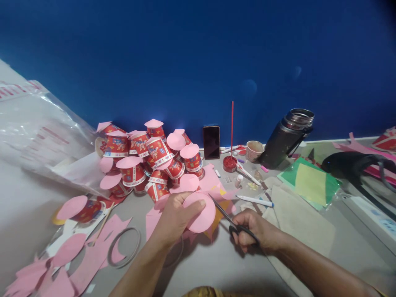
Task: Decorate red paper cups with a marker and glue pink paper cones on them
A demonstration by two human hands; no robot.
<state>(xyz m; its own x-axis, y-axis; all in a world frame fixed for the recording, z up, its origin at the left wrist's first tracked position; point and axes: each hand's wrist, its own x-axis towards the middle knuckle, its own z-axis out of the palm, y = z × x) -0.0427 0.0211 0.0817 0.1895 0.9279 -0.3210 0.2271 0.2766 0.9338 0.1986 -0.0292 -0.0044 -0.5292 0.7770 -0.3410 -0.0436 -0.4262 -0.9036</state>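
Over the worktop, the left hand pinches a pink disc, the right hand has its grip curled round scissors beside it, trimming apparently almost done, and red cups behind already wear pink tops.

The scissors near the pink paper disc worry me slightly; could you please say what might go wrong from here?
The scissors in the right hand point towards the left hand, so a slip might nick it or the pink paper disc. Beyond, several red cups lean in a pile, so a bump could topple some.
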